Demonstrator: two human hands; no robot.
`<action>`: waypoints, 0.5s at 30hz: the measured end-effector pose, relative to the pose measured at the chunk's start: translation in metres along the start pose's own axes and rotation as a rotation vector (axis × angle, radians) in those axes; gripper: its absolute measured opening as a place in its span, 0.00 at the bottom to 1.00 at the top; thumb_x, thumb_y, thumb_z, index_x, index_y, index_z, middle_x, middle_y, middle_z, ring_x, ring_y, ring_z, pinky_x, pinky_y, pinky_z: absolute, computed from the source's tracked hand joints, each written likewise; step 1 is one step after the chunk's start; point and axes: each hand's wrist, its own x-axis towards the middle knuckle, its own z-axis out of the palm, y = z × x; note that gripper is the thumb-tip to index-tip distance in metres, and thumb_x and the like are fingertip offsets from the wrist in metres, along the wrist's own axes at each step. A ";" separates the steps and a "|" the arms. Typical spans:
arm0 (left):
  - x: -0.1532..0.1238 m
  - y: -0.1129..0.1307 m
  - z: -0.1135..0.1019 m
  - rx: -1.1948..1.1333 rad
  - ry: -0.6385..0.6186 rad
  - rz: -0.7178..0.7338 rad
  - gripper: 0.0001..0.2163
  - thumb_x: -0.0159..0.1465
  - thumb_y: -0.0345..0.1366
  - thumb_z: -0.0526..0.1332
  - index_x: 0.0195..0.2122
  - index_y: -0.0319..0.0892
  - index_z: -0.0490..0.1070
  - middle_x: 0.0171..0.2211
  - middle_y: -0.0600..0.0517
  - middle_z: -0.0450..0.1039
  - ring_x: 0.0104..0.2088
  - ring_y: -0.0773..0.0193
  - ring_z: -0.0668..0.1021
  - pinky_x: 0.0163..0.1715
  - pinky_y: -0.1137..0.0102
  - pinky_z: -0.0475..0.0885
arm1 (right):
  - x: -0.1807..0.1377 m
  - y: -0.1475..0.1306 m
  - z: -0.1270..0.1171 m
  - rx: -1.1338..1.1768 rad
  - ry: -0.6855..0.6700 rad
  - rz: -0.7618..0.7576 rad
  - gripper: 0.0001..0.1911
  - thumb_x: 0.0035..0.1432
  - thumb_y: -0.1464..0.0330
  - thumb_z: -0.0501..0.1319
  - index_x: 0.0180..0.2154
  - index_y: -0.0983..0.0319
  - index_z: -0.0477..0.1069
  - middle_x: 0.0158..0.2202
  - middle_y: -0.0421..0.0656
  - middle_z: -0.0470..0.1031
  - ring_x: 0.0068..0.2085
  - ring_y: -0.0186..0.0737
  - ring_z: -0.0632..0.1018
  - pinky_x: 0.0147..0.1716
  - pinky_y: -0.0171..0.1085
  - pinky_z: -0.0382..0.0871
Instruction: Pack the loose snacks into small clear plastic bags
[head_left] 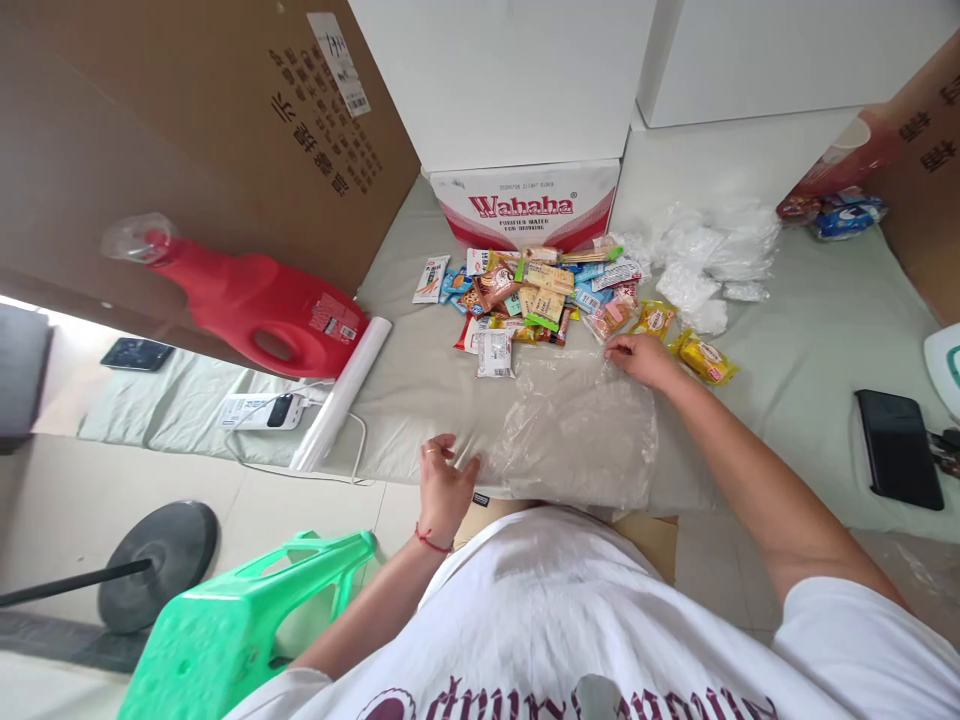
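A clear plastic bag [581, 425] lies flat and wrinkled on the cloth-covered surface in front of me. The fingers of my right hand [643, 360] are pinched on its far edge, close to the snack pile. My left hand [444, 488] hovers by the bag's left side near the front edge, thumb and fingers apart, holding nothing. Just beyond the bag is a heap of small wrapped snacks [546, 280], with a white snack packet [495, 354] at its near side. Two yellow snack packets [654, 318] [703, 357] lie beside my right wrist.
Behind the snacks stands a Wahaha carton [525, 205], with crumpled clear bags [712, 255] to its right. A red jug [262, 300] and a plastic roll [345, 390] are at left. A phone [898, 448] lies right; a green stool [240, 620] stands lower left.
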 end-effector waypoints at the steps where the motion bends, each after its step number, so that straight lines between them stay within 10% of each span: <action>1: 0.001 0.004 -0.005 0.066 0.077 0.105 0.15 0.56 0.39 0.67 0.42 0.44 0.68 0.42 0.47 0.71 0.41 0.56 0.75 0.39 0.59 0.75 | 0.003 -0.005 -0.003 -0.096 0.067 -0.048 0.12 0.59 0.64 0.62 0.40 0.61 0.81 0.37 0.48 0.80 0.38 0.46 0.76 0.41 0.43 0.70; 4: 0.005 0.030 -0.009 0.121 0.115 0.467 0.04 0.63 0.34 0.61 0.39 0.46 0.70 0.40 0.46 0.75 0.46 0.52 0.76 0.48 0.54 0.74 | -0.005 -0.026 -0.009 -0.261 0.292 -0.179 0.20 0.63 0.67 0.59 0.55 0.61 0.77 0.55 0.54 0.75 0.55 0.56 0.72 0.57 0.52 0.65; 8: 0.013 0.068 0.029 0.091 -0.256 0.819 0.10 0.68 0.31 0.54 0.43 0.47 0.76 0.42 0.46 0.80 0.51 0.55 0.79 0.55 0.56 0.73 | -0.052 -0.045 0.007 -0.271 0.354 -0.363 0.21 0.71 0.67 0.51 0.58 0.59 0.75 0.59 0.53 0.73 0.60 0.56 0.69 0.61 0.57 0.65; 15: 0.054 0.055 0.103 0.511 -0.432 0.894 0.24 0.75 0.44 0.51 0.69 0.44 0.64 0.72 0.41 0.59 0.72 0.48 0.63 0.71 0.42 0.51 | -0.132 0.018 0.049 -0.399 0.156 -0.254 0.29 0.72 0.58 0.53 0.69 0.59 0.62 0.71 0.53 0.61 0.71 0.60 0.62 0.67 0.63 0.60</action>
